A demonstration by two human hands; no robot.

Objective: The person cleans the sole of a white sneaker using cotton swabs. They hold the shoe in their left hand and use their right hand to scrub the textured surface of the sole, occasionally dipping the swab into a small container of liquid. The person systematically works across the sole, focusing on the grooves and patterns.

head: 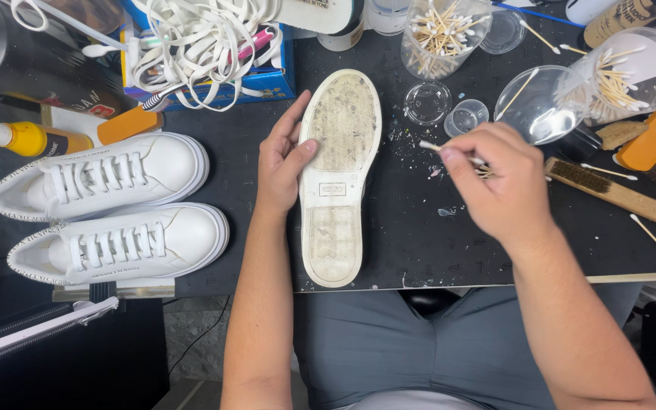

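A white shoe lies sole-up on the black mat, its tread grimy at toe and heel. My left hand rests against the sole's left edge, thumb on the tread, steadying it. My right hand hovers to the right of the sole and pinches a cotton swab, its tip pointing left toward the shoe.
A pair of clean white sneakers sits at the left. Loose white laces lie on a blue box. Clear cups of cotton swabs, small clear lids, a wooden brush and a yellow bottle surround the mat.
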